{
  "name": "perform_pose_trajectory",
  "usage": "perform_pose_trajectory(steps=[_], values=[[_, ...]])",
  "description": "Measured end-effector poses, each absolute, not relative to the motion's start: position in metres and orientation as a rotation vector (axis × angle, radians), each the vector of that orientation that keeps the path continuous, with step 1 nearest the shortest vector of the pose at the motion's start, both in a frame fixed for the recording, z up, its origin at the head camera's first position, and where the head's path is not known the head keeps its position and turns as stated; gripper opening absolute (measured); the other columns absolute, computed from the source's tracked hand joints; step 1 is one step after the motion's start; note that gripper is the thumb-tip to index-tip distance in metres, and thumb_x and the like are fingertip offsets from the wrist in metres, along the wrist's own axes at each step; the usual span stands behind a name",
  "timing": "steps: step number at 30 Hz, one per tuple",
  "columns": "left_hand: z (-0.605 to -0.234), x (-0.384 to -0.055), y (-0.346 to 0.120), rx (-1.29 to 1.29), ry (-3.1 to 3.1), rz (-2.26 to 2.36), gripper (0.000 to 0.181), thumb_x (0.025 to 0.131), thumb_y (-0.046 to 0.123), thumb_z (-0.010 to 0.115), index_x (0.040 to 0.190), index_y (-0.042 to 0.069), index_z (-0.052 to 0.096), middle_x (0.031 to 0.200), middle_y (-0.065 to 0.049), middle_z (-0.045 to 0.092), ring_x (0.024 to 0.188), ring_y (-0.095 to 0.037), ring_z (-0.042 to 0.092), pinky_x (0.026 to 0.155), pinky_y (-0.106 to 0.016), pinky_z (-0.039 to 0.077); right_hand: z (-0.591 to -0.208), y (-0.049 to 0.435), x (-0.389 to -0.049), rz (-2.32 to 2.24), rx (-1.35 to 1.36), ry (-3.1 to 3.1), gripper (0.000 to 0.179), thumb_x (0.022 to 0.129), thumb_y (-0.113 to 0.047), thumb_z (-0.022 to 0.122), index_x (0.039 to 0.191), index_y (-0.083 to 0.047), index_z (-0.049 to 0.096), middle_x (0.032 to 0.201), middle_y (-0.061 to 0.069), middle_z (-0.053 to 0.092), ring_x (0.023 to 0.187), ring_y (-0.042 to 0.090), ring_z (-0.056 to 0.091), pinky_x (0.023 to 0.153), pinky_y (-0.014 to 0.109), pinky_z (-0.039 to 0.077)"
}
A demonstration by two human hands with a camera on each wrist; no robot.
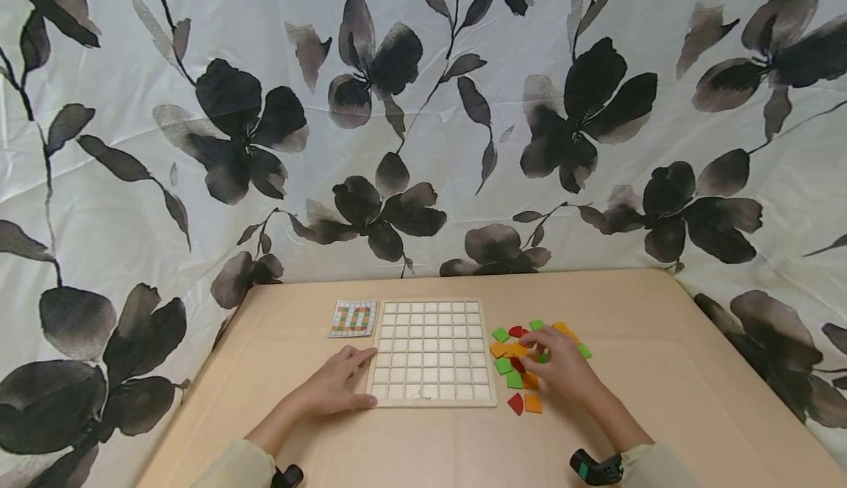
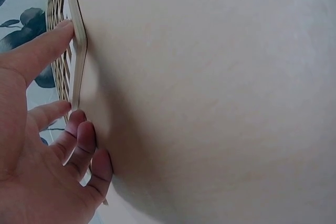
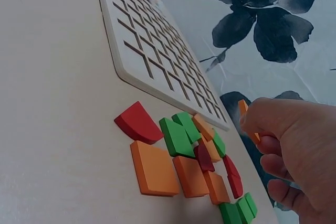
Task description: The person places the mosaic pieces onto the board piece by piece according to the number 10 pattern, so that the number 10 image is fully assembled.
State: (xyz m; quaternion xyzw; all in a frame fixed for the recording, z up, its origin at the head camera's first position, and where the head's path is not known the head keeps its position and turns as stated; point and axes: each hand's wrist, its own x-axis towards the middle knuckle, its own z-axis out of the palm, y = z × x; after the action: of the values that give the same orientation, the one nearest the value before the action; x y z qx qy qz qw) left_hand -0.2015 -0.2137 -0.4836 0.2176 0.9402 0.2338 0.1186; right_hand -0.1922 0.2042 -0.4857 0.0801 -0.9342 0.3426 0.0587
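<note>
1. An orange piece (image 3: pixel 243 107), above the loose pieces (image 1: pixel 515 380), is pinched between the right hand's (image 1: pixel 561 361) fingertips, apparently for fine control; it looks thin and flat.
2. The pale, square-celled board (image 1: pixel 456 404) lies just left of them.
3. The left hand (image 1: pixel 335 384), relaxed, touches its left edge, likely steadying it.

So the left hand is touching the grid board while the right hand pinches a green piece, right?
Not quite: the piece in the right hand is orange, not green, as the right wrist view shows. The left hand does touch the grid board.
</note>
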Motion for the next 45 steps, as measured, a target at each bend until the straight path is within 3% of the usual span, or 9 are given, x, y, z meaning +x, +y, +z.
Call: perform_pose_trajectory(steps=[11, 28, 45], values=[[-0.483, -0.2, -0.214, 0.636, 2.745, 0.69, 0.085, 0.078, 0.046, 0.077, 0.147, 0.013, 0.04, 0.116, -0.001, 0.047, 0.094, -0.016, 0.041, 0.079, -0.033, 0.036, -0.486, 0.192, -0.198, 1.086, 0.334, -2.795, 0.023, 0.079, -0.012, 0.079, 0.1, -0.015, 0.071, 0.093, -0.001, 0.06, 0.082, 0.015, 0.051, 0.064, 0.018, 0.048], [-0.485, -0.202, -0.215, 0.642, 2.748, 0.698, 0.085, 0.078, 0.046, 0.077, 0.147, 0.012, 0.04, 0.116, -0.001, 0.048, 0.097, -0.016, 0.042, 0.082, -0.036, 0.038, -0.481, 0.162, -0.211, 1.068, 0.407, -2.793, 0.022, 0.079, -0.014, 0.078, 0.1, -0.019, 0.071, 0.096, -0.006, 0.062, 0.08, 0.011, 0.051, 0.066, 0.019, 0.046], [-0.484, -0.199, -0.215, 0.612, 2.74, 0.706, 0.085, 0.078, 0.045, 0.077, 0.148, 0.014, 0.039, 0.117, -0.002, 0.047, 0.097, -0.016, 0.042, 0.082, -0.037, 0.038, -0.473, 0.138, -0.215, 1.133, 0.517, -2.744, 0.021, 0.081, -0.015, 0.078, 0.1, -0.017, 0.071, 0.096, -0.005, 0.063, 0.081, 0.015, 0.054, 0.063, 0.018, 0.046]])
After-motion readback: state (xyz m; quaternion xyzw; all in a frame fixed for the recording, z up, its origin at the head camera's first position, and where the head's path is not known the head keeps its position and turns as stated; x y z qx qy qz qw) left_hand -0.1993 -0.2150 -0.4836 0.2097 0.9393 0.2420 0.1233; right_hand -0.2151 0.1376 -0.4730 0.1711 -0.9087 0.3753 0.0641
